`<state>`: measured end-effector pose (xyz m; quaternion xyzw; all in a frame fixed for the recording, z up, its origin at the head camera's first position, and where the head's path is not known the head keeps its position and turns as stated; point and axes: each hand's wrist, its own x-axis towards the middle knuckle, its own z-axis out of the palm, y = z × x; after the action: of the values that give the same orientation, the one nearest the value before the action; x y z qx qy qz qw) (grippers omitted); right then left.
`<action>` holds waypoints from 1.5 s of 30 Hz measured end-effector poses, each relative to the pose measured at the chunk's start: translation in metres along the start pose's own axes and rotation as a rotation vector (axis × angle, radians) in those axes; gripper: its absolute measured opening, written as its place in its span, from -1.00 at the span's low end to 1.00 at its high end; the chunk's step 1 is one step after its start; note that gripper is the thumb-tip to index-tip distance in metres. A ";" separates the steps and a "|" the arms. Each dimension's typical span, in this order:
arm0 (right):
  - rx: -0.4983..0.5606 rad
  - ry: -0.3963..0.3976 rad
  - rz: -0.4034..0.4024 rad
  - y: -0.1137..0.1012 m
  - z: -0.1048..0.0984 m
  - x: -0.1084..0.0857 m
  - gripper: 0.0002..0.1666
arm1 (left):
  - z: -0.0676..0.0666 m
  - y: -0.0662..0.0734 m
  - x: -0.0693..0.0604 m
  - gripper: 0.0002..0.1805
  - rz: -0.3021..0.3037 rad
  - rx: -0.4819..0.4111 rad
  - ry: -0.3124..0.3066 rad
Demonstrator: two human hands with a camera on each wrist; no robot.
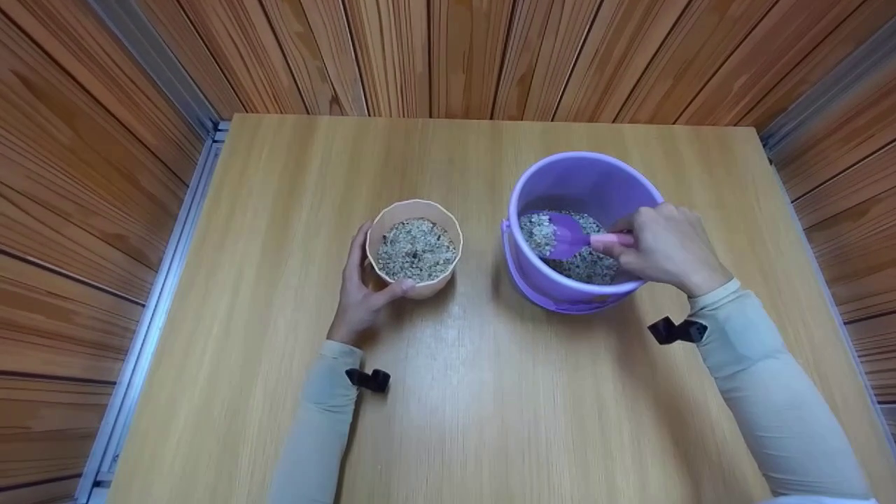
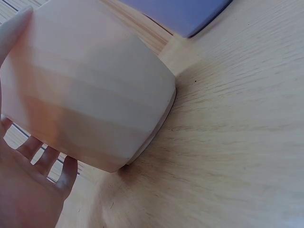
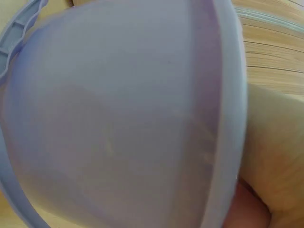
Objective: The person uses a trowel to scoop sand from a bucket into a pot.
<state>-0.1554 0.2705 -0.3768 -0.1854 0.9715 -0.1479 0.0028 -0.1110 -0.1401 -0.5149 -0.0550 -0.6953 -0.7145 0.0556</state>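
Note:
A cream faceted pot (image 1: 435, 285) full of grey gravel (image 1: 416, 248) stands on the table. Around its left and near side, my left hand (image 1: 360, 290) holds it, thumb toward the front rim; the left wrist view shows the fingers (image 2: 69, 173) along the pot wall (image 2: 90, 85). To the right stands a purple bucket (image 1: 595, 164) with gravel in its bottom. My right hand (image 1: 668, 245) grips the pink handle of a purple scoop (image 1: 568, 236) over the bucket's right rim. The scoop's blade is down at the gravel. In the right wrist view the bucket wall (image 3: 118, 109) hides the scoop.
The wooden table (image 1: 448, 420) carries both containers. The bucket's handle (image 1: 514, 269) hangs down on its left and near side. Wood-panelled walls (image 1: 462, 59) stand behind and at both sides, with a metal rail (image 1: 168, 266) along the left edge.

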 end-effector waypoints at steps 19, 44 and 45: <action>0.097 0.092 0.051 0.001 -0.018 -0.018 -0.56 | -0.004 -0.027 0.003 0.18 0.036 0.012 0.004; 0.072 0.174 0.044 -0.028 -0.040 -0.013 -0.55 | 0.000 0.011 -0.001 0.16 -0.009 0.030 -0.004; 0.071 0.174 0.038 -0.029 -0.040 -0.012 -0.55 | 0.000 0.012 -0.002 0.16 -0.012 0.032 -0.004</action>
<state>-0.1361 0.2606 -0.3306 -0.1530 0.9655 -0.1978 -0.0724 -0.1075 -0.1405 -0.5035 -0.0515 -0.7069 -0.7036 0.0510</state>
